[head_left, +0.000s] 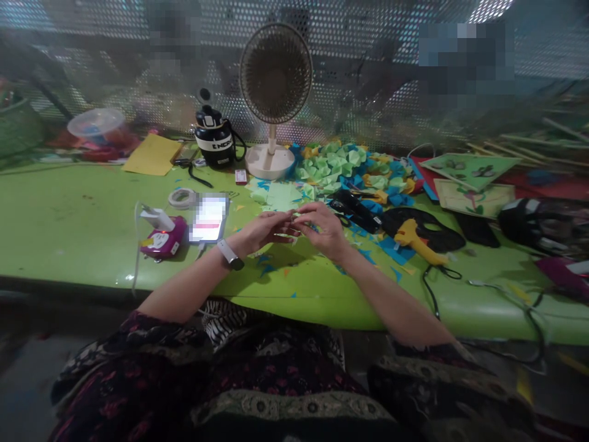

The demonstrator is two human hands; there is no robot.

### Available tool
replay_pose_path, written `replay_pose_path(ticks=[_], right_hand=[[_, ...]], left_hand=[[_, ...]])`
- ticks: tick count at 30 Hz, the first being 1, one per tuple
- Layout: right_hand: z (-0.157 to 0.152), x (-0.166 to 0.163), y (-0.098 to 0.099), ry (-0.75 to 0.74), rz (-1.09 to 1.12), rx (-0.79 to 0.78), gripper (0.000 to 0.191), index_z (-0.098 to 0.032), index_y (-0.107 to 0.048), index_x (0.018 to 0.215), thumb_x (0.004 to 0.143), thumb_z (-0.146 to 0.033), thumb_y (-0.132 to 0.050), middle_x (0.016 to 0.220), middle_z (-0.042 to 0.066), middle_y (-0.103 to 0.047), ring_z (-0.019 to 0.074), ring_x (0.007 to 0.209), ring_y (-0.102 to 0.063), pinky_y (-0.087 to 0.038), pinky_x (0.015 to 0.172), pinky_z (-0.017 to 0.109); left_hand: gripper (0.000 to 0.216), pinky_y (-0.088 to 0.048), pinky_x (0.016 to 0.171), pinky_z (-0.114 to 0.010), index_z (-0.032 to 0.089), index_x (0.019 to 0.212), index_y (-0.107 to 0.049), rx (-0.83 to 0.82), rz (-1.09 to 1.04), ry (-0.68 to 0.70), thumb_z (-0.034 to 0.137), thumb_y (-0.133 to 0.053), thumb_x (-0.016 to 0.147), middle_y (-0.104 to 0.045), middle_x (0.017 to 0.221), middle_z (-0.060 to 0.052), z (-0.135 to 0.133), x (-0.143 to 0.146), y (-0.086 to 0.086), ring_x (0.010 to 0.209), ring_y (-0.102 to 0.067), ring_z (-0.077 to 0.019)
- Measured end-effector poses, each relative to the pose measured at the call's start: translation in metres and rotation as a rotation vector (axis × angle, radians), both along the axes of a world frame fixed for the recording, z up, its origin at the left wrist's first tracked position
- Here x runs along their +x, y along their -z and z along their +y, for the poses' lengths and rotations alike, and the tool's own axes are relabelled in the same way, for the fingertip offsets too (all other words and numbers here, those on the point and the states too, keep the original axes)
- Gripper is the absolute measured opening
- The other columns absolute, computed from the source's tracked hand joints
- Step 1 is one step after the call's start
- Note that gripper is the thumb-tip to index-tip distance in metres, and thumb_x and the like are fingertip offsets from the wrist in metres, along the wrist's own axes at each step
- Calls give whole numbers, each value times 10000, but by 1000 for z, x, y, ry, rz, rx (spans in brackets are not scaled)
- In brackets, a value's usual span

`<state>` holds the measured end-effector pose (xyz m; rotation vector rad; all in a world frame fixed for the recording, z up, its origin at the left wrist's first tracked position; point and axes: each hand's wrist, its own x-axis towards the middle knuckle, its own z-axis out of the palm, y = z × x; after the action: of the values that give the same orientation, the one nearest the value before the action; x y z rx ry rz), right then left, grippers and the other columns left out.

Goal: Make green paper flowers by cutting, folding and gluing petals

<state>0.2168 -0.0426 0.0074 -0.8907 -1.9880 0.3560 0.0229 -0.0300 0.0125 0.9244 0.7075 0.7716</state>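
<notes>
Over the green table (pixel 92 221), my left hand (pixel 269 230) and my right hand (pixel 326 230) meet at the fingertips. The fingers of both are pinched together around something too small and blurred to name. A light watch is on my left wrist. Just beyond the hands lies a pale green paper sheet (pixel 281 195). Behind it is a heap of folded paper pieces (pixel 334 164) in light green, blue and yellow. Small blue and orange paper scraps (pixel 267 268) are scattered under and around my hands.
To the left are a lit phone (pixel 209 220), a tape roll (pixel 181 197) and a purple plug adapter (pixel 164 240). A fan (pixel 276 73) and a black bottle (pixel 215 144) stand behind. At right lie a yellow glue gun (pixel 418 242), a black tool (pixel 354 210), and cards (pixel 473 196).
</notes>
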Motion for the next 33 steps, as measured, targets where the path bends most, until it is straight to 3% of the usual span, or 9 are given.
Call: replay_pose_path(ticks=[4, 7, 11, 14, 17, 21, 26, 33], right_hand=[[1, -1, 1, -49, -39, 34, 143, -279, -696, 839, 910, -359, -601, 1020, 63, -674, 216, 975, -631, -509, 904, 411], [0, 2, -9, -27, -65, 20, 166, -264, -692, 845, 893, -396, -603, 1006, 69, -682, 222, 968, -637, -511, 896, 400], [6, 18, -26, 201, -201, -171, 213, -221, -675, 885, 870, -415, -590, 944, 74, -687, 211, 837, -635, -512, 781, 358], [15, 31, -26, 405, -496, -357, 221, -200, -659, 857, 774, -404, -671, 909, 77, -692, 206, 755, -617, -458, 655, 314], [22, 37, -18, 427, -736, -434, 210, -213, -661, 882, 719, -339, -704, 881, 68, -701, 203, 730, -605, -385, 571, 280], [23, 36, -13, 422, -819, -451, 171, -219, -674, 904, 737, -217, -636, 853, 58, -715, 191, 713, -606, -340, 551, 272], [23, 37, -17, 455, -776, -527, 176, -174, -671, 918, 763, -218, -601, 916, 92, -724, 219, 799, -630, -358, 615, 281], [30, 48, -25, 550, -338, -492, 76, -189, -596, 761, 756, -224, -529, 741, 43, -646, 174, 673, -540, -367, 638, 284]], left_hand=[[118, -558, 731, -287, 134, 856, -717, 12, 26, -81, 250, -701, 866, -732, 777, -67, 2, -1, 2, 704, -693, -133], [127, -548, 688, -258, 135, 797, -695, 29, 62, -116, 241, -701, 866, -707, 724, -46, 2, 0, 0, 664, -675, -114], [132, -536, 668, -258, 136, 836, -705, 49, 96, -138, 246, -665, 896, -737, 836, -79, 1, 0, -3, 672, -679, -119], [126, -537, 688, -271, 135, 850, -711, 69, 113, -114, 240, -662, 898, -744, 881, -91, 0, -1, -4, 682, -682, -124], [121, -541, 684, -270, 129, 869, -722, 79, 134, -88, 226, -657, 899, -747, 883, -96, 0, -1, -4, 668, -680, -121], [131, -548, 681, -252, 128, 938, -730, 87, 136, -61, 226, -650, 905, -756, 913, -103, 0, -1, -4, 715, -704, -131], [170, -568, 722, -256, 114, 1021, -715, 91, 131, -14, 218, -627, 920, -757, 1011, -126, -3, -2, -11, 854, -727, -160], [233, -579, 736, -284, 113, 1060, -714, 105, 93, 39, 261, -568, 953, -744, 1084, -158, -2, -5, -10, 934, -727, -198]])
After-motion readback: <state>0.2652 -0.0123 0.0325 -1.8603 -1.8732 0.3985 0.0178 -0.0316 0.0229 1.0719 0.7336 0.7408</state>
